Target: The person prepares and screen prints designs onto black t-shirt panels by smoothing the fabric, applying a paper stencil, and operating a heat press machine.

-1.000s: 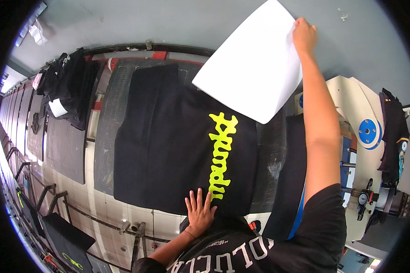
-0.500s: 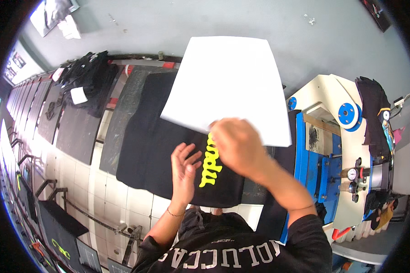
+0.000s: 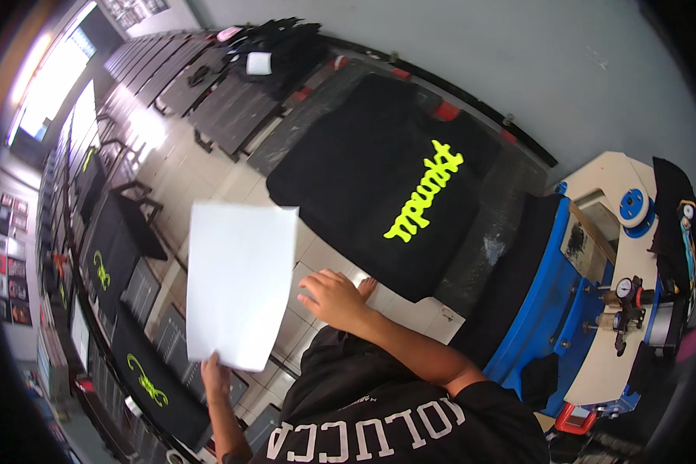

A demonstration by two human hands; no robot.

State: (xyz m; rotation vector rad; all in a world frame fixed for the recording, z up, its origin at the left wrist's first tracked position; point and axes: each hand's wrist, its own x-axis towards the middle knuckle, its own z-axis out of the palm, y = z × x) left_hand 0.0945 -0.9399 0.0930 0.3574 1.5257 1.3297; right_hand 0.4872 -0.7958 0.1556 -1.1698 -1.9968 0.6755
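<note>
My left hand (image 3: 216,377) is closed on the lower edge of a white sheet of paper (image 3: 242,282), held up to the left over the floor. My right hand (image 3: 334,298) is just right of the sheet, apart from it, with loosely bent fingers and nothing in them. Ahead of both hands a black garment piece (image 3: 340,170) lies spread on a dark table board (image 3: 510,170). Bright neon-yellow lettering (image 3: 425,197) runs slantwise across the fabric, fully in sight.
At right stands a blue and cream press machine (image 3: 549,286) with a pressure gauge (image 3: 624,288). Black garments (image 3: 286,50) lie piled on the far boards. On the left, a second row of boards holds black pieces (image 3: 135,340) with yellow prints. A grey wall (image 3: 503,62) closes the far side.
The white sheet has come off the garment and swung left, passing from my right hand to my left. The whole lettering now shows. My view has turned to the left.
</note>
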